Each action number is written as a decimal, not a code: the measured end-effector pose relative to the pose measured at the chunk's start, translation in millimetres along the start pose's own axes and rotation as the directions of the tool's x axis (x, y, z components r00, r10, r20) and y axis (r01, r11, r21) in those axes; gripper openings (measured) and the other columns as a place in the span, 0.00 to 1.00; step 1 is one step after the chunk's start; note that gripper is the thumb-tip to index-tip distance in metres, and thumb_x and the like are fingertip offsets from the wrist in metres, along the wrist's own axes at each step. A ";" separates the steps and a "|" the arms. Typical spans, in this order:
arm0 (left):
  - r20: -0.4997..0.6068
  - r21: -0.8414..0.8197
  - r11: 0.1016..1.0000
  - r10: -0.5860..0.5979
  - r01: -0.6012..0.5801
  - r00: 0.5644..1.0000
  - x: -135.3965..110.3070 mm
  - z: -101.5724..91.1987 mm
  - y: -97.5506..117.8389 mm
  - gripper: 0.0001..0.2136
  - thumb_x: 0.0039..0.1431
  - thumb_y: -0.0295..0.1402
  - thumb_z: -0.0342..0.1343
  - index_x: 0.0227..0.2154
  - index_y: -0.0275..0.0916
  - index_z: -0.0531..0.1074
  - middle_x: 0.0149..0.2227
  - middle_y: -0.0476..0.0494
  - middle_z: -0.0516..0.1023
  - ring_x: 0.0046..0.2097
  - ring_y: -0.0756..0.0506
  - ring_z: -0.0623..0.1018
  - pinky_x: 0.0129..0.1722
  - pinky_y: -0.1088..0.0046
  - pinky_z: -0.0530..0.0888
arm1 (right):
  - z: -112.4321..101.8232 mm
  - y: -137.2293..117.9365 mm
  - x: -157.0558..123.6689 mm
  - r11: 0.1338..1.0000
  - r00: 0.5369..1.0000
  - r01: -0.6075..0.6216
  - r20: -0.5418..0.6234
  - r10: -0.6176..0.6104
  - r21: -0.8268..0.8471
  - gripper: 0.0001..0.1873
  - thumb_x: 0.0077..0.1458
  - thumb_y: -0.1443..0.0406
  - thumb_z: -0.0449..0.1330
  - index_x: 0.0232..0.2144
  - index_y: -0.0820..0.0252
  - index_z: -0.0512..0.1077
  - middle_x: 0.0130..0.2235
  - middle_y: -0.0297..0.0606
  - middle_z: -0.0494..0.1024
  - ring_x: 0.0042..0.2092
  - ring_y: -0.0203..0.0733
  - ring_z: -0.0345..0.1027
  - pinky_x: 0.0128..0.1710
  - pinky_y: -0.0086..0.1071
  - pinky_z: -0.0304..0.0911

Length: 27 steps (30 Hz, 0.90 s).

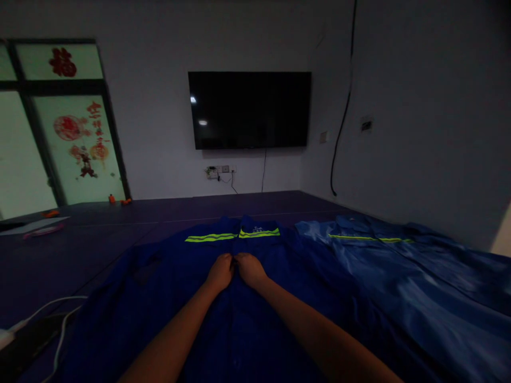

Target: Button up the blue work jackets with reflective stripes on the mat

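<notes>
Dark-blue jacket (245,324) spread out, lower centre of frame. Left hand (221,270) and right hand (249,267) meet at front placket (232,314), both grips apparently closed on it. Step, probably: fastening there. Next move likely calls for fine fingertip control.

Red 福 (63,62) on upper glass pane (34,61) (lower lettering (97,125) blurred).

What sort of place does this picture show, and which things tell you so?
Probably a room in a home: a large television hangs on the wall, and red decorations are on the glass door.
</notes>
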<state>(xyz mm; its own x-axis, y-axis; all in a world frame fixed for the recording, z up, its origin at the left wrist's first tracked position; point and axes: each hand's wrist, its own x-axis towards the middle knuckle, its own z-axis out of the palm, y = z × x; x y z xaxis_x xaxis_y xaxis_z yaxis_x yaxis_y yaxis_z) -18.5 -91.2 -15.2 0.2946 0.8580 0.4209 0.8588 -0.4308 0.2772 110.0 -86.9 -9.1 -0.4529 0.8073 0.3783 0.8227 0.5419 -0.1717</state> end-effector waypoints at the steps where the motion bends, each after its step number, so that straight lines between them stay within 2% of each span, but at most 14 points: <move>1: -0.004 0.002 1.000 -0.004 0.004 1.000 -0.1 -0.2 -0.1 0.08 0.55 0.24 0.45 0.33 0.34 0.69 0.38 0.39 0.73 0.42 0.46 0.72 0.44 0.71 0.65 | -0.7 -0.4 -0.2 1.000 1.000 -0.001 -0.003 0.001 -0.002 0.19 0.52 0.75 0.44 0.42 0.65 0.70 0.44 0.46 0.73 0.47 0.42 0.65 0.46 0.31 0.57; 8: -0.027 0.019 1.000 -0.017 0.018 0.999 0.2 -0.2 -0.3 0.10 0.56 0.24 0.42 0.30 0.34 0.69 0.36 0.40 0.73 0.39 0.47 0.73 0.40 0.72 0.66 | -1.4 0.1 0.3 1.000 1.000 -0.021 -0.008 0.021 -0.003 0.19 0.51 0.76 0.46 0.42 0.62 0.70 0.43 0.44 0.74 0.46 0.40 0.66 0.44 0.28 0.57; 14: 0.004 0.085 0.995 -0.061 0.060 0.998 0.1 -1.3 3.1 0.10 0.57 0.25 0.42 0.32 0.34 0.69 0.37 0.37 0.73 0.41 0.46 0.72 0.41 0.72 0.65 | 0.1 -0.2 2.5 0.998 0.998 -0.051 -0.040 0.050 -0.021 0.18 0.53 0.74 0.45 0.41 0.62 0.70 0.42 0.44 0.74 0.45 0.41 0.67 0.42 0.29 0.59; 19: 0.014 0.096 0.993 -0.073 0.071 0.997 -0.1 -2.1 5.1 0.10 0.56 0.24 0.42 0.33 0.34 0.69 0.39 0.37 0.73 0.41 0.46 0.73 0.41 0.73 0.66 | -2.3 -6.4 4.5 0.990 0.994 -0.105 -0.020 0.104 -0.094 0.17 0.54 0.73 0.44 0.38 0.63 0.71 0.41 0.46 0.74 0.42 0.43 0.69 0.38 0.31 0.61; 27: 0.008 0.131 0.983 -0.128 0.126 0.992 4.2 -6.1 5.4 0.10 0.55 0.23 0.43 0.30 0.35 0.70 0.36 0.38 0.74 0.42 0.44 0.72 0.41 0.72 0.65 | -8.5 -14.0 3.5 0.981 0.989 -0.145 -0.025 0.143 -0.128 0.14 0.54 0.73 0.46 0.36 0.63 0.71 0.39 0.48 0.75 0.39 0.45 0.71 0.35 0.32 0.61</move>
<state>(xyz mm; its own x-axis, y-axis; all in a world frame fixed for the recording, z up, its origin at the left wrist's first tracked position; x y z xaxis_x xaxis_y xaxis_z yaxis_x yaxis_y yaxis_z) -15.2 -91.6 -6.7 0.1851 0.9083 0.3751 0.9366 -0.2786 0.2124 99.8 -93.6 2.3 -0.3220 0.8704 0.3725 0.9167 0.3849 -0.1071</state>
